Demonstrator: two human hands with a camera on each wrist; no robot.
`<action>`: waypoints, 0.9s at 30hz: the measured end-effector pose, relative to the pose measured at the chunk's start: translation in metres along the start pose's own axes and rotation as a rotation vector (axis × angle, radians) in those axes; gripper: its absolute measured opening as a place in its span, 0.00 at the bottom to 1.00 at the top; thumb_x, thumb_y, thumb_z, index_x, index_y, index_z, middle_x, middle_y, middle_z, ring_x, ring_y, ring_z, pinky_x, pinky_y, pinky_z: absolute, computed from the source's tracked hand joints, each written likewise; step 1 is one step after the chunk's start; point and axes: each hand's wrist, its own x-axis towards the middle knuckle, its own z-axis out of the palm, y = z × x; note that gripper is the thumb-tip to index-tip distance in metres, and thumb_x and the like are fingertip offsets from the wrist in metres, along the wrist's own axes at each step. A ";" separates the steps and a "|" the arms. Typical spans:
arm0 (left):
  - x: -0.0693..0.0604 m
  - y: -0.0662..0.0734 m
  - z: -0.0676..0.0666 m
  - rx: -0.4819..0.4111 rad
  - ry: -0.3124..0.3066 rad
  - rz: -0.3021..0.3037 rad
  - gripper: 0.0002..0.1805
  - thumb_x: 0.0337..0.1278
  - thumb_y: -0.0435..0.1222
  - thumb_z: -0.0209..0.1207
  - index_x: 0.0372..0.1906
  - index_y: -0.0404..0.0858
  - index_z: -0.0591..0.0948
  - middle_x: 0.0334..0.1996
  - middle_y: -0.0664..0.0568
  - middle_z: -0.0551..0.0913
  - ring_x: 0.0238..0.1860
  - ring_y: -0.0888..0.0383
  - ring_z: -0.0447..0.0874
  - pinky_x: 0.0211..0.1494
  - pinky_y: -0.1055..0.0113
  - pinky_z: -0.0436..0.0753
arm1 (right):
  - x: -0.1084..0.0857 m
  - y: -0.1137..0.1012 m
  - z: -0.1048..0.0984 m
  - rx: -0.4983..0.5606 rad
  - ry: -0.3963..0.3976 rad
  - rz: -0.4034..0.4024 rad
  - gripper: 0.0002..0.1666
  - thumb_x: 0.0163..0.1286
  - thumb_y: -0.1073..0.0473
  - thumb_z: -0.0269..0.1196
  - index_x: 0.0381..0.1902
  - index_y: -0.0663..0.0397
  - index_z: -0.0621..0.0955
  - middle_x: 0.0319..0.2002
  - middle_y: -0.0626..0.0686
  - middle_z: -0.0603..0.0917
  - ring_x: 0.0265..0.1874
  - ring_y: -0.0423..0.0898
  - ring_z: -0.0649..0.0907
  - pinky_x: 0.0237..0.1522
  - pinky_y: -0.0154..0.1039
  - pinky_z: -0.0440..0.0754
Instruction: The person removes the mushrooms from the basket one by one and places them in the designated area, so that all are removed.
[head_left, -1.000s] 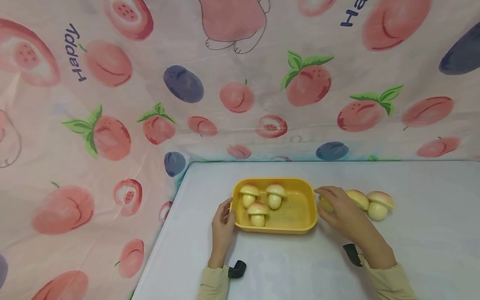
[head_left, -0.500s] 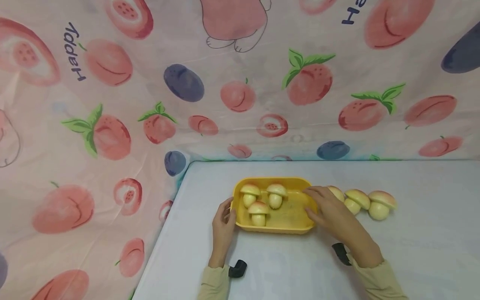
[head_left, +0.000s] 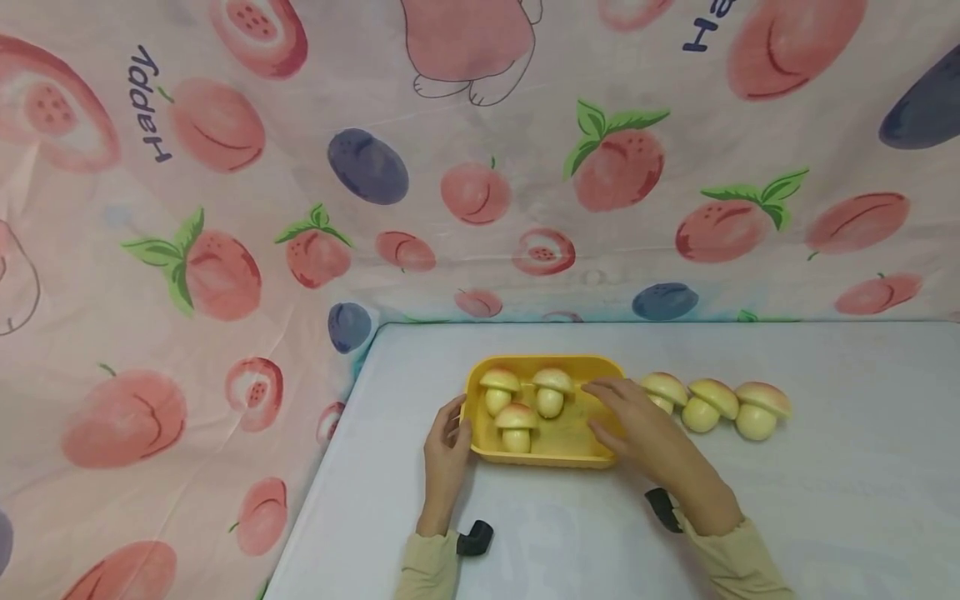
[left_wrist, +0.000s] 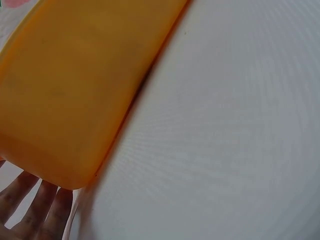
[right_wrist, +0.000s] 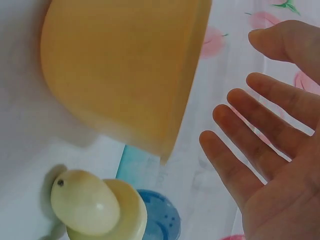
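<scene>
Reads "Happy" on the cloth (head_left: 420, 129) at left, cut-off "Ha" upper right. Touches the tray's (head_left: 555, 461) left end with near-straight fingers of the left hand (head_left: 447, 446); spreads the right hand (head_left: 637, 425), empty, over its right end. Shows three mushrooms (head_left: 516, 427) inside from the head only, three on the table (head_left: 570, 533) beside it; from the right wrist only, a dark dot (right_wrist: 61, 183) on one stem (right_wrist: 86, 204).

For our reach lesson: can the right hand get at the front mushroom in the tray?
Probably yes: the right hand is empty, with only bare tray floor between it and that front mushroom.
</scene>
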 end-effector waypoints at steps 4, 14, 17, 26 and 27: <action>-0.003 0.017 -0.002 -0.007 0.000 -0.014 0.20 0.70 0.30 0.54 0.64 0.37 0.76 0.60 0.39 0.79 0.56 0.41 0.79 0.57 0.58 0.79 | 0.004 -0.004 0.007 -0.008 0.028 -0.063 0.26 0.63 0.61 0.70 0.58 0.63 0.79 0.54 0.59 0.79 0.51 0.55 0.81 0.47 0.49 0.83; -0.007 0.040 -0.003 -0.026 -0.012 -0.033 0.20 0.69 0.27 0.53 0.63 0.33 0.76 0.61 0.35 0.77 0.57 0.37 0.77 0.58 0.54 0.78 | 0.012 -0.014 0.019 -0.037 0.038 -0.120 0.29 0.59 0.62 0.73 0.57 0.65 0.79 0.53 0.61 0.80 0.52 0.57 0.81 0.47 0.49 0.83; -0.007 0.040 -0.002 -0.021 -0.010 -0.036 0.20 0.69 0.27 0.53 0.63 0.33 0.76 0.61 0.35 0.78 0.57 0.38 0.78 0.58 0.55 0.78 | 0.015 -0.016 0.023 -0.034 0.039 -0.128 0.29 0.58 0.62 0.73 0.57 0.64 0.79 0.53 0.60 0.80 0.52 0.56 0.81 0.49 0.49 0.83; -0.006 0.035 -0.001 -0.019 0.000 -0.028 0.19 0.69 0.27 0.53 0.63 0.34 0.77 0.59 0.37 0.79 0.56 0.41 0.79 0.58 0.53 0.79 | 0.022 -0.024 0.032 -0.046 0.033 -0.141 0.28 0.58 0.62 0.74 0.55 0.64 0.80 0.53 0.59 0.80 0.50 0.55 0.82 0.49 0.48 0.83; -0.006 0.035 -0.001 -0.018 0.003 -0.029 0.19 0.69 0.27 0.54 0.62 0.34 0.77 0.59 0.38 0.79 0.55 0.41 0.79 0.58 0.53 0.79 | 0.022 -0.025 0.032 -0.045 0.025 -0.137 0.28 0.58 0.62 0.74 0.55 0.63 0.80 0.53 0.58 0.80 0.50 0.54 0.82 0.49 0.47 0.83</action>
